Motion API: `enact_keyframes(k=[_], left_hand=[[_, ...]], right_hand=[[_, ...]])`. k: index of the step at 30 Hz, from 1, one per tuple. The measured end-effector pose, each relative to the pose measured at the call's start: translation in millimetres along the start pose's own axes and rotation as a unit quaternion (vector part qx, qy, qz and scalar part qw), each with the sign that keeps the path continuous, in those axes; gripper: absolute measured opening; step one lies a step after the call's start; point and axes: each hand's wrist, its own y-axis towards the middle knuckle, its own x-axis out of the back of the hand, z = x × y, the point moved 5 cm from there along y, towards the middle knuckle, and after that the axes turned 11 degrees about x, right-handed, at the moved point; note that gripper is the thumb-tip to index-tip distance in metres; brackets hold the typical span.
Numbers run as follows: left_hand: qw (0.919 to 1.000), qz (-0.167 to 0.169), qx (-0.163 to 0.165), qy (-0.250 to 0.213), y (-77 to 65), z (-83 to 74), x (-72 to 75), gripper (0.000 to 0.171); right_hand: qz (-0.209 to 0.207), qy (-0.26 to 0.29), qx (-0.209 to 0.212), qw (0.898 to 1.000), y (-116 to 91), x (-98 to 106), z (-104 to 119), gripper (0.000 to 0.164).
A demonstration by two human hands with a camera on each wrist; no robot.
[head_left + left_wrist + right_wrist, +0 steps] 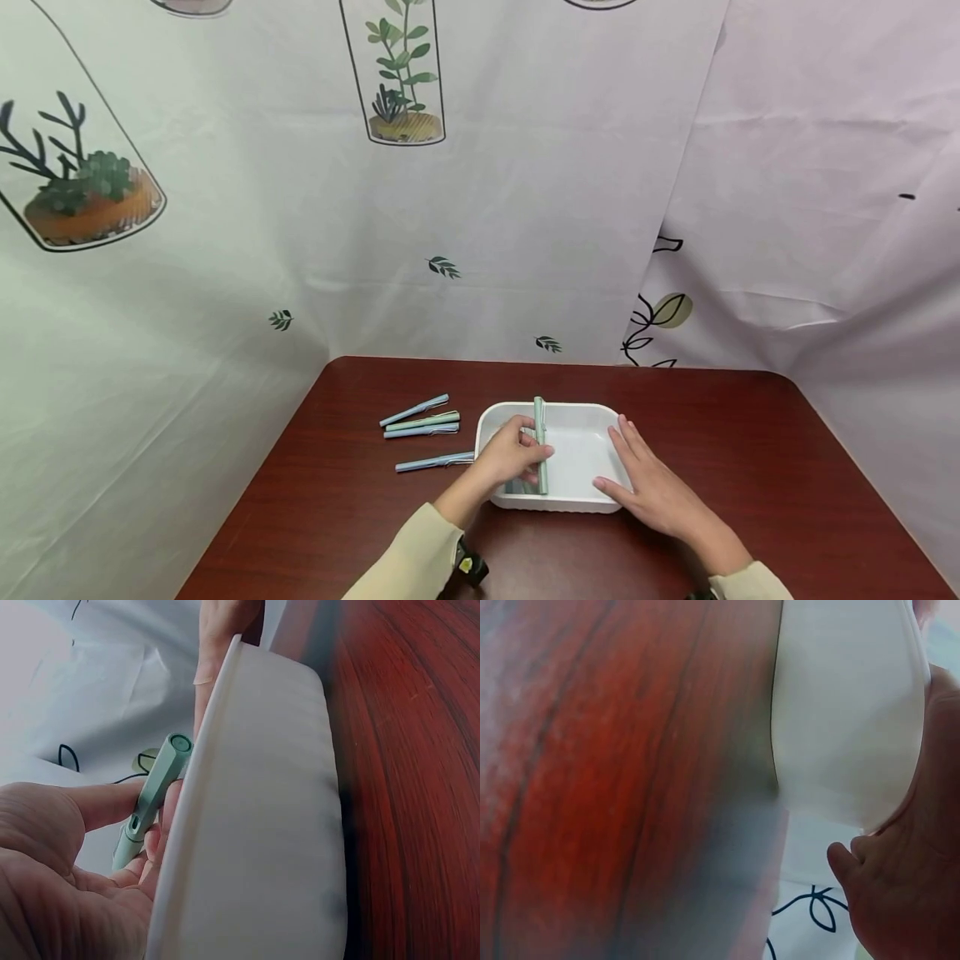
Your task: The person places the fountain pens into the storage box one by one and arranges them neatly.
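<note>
The head camera looks forward and down from high up, farther away, at the tray (576, 454), tabletop (750, 450) and cloth (525, 208). Each wrist camera is low and close to the tray's outside, its picture turned sideways. All three share the tray; head and left wrist share the held pen (155, 787).

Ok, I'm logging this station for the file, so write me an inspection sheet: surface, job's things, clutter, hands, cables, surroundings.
Surface: dark reddish-brown table, wood-grained.
Job's things: white tray on it; pale green pen held over the tray; three blue pens and another green pen lying to its left. Tray's left part is partly hidden.
Clutter: nothing seen.
Left hand: pinches the held pen.
Right hand: spread at the tray's right rim.
Cables: nothing seen.
Surroundings: pale, plant-printed fabric behind.
</note>
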Motion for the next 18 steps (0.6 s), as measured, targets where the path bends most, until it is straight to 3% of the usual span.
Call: enact_keyframes(k=[9,18], left_hand=[[0.9996,0.005,0.026,0.002,9.8,0.5,-15.4,0.043],[0.9989,0.020,0.042,0.007,13.6,-0.8,-30.0,0.058]], right_hand=[[-0.005,0.000,0.003,1.000,-0.2,1.0,1.8,0.088],[-0.016,-0.009,0.013,1.000,0.1,2.8,3.5,0.085]])
